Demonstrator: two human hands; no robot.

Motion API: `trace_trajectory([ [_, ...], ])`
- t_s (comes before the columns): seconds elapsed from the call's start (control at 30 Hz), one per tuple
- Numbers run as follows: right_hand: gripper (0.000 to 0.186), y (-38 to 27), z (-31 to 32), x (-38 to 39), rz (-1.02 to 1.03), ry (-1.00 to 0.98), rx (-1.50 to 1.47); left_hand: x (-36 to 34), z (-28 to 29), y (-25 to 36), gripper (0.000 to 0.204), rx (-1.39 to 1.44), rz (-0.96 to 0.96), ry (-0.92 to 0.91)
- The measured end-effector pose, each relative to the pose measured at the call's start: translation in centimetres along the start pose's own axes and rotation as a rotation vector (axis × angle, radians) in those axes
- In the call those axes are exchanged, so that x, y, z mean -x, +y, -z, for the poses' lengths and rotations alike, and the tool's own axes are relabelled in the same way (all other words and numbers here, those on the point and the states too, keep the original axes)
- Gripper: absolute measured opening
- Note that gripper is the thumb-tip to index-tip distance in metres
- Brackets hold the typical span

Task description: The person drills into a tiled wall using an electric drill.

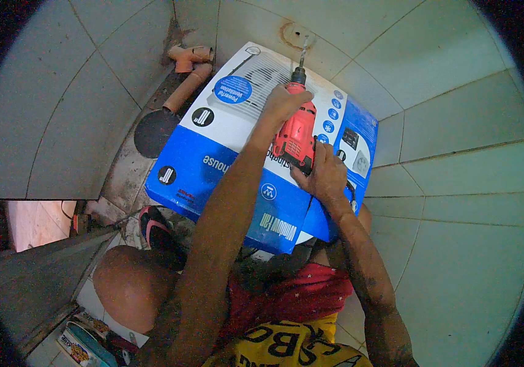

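Observation:
A red power drill [299, 129] lies over a blue and white fan box [225, 177], its black chuck [299, 75] facing the wall. The drill bit [303, 54] points at a small stained hole [297, 33] in the tiles; whether the tip touches the wall I cannot tell. My left hand [282, 103] is wrapped over the front of the drill body, just behind the chuck. At the rear, my right hand [325, 172] grips the drill's handle end, where the handle is mostly hidden by fingers.
Tiled walls [452, 110] close in on the right and ahead. Orange-brown pipe pieces [190, 85] and a dark round cover [157, 133] sit in the corner left of the box. A low partition [48, 269] stands at lower left, with packages [84, 344] on the floor beside it.

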State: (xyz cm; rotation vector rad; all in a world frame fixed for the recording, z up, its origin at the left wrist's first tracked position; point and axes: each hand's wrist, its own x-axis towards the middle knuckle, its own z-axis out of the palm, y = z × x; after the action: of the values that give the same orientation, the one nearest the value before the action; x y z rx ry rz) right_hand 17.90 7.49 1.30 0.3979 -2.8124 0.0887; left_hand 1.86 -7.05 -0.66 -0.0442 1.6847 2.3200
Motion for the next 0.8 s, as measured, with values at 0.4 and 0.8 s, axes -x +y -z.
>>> trace_trajectory([
  [0.4, 0.081, 0.17, -0.14, 0.12, 0.014, 0.018, 0.04, -0.5, 0.0, -0.43, 0.04, -0.061, -0.012, 0.031],
  [0.8, 0.079, 0.27, -0.15, 0.02, 0.022, 0.032, 0.015, -0.08, -0.16, 0.04, 0.039, -0.056, -0.003, 0.029],
])
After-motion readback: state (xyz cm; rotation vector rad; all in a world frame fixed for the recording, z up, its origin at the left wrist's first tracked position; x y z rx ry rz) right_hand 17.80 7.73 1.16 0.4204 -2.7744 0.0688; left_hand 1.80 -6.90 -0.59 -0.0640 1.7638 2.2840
